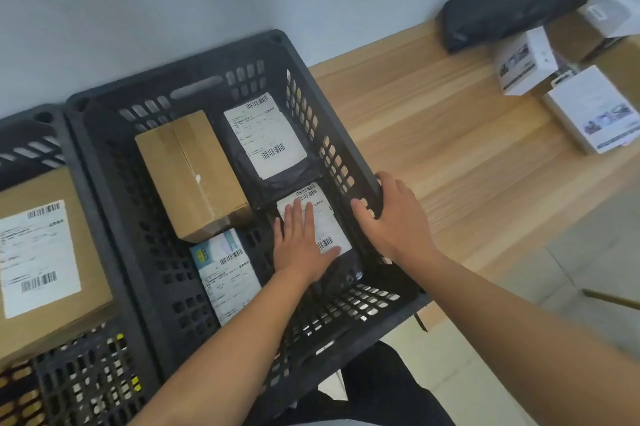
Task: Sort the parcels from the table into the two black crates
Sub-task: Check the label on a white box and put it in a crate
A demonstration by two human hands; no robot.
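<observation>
The left hand [301, 245] is pressing flat, fingers spread, on the mailer [334, 228] in the crate's [173, 72] near right corner, while the right hand [391, 214] is gripping the crate's right wall. The crate seems to be overhanging the table [433, 113] edge, so pressing down is risking tipping it. More boxes [588, 113] are waiting well apart.

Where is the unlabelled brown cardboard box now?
In the head view, the unlabelled brown cardboard box lies inside the right-hand black plastic crate, in its far left part, beside a black mailer bag with a white label.
</observation>
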